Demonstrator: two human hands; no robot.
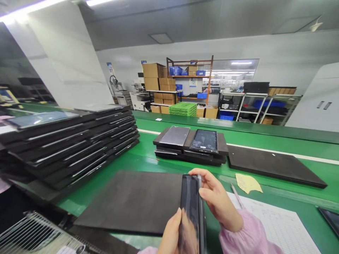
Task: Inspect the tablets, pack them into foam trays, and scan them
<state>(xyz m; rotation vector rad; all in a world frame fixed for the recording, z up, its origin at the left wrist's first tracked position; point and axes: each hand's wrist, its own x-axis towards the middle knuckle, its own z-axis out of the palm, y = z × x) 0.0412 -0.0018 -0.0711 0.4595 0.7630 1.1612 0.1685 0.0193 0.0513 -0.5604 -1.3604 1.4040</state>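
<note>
Between my two hands is a tablet (189,201) with a dark, glossy screen, tilted up over the front of the bench. My left hand (171,231) grips its lower left edge, the thumb lying along the side. At the upper right edge, my right hand (214,197) is closed on it, thumb and fingers at the corner. A silvery-grey edge shows along the tablet's right side; whether that is its frame or a second piece I cannot tell. Beneath and to the left lies a flat black foam pad (137,201).
Left stands a tall stack of black foam trays (106,141) with tablets. Ahead, a shorter tray stack (185,157) bears two tablets. To the right are a black pad (272,165), a yellow note (247,182), a pen (237,196), a printed sheet (286,225) and another dark tablet (329,218).
</note>
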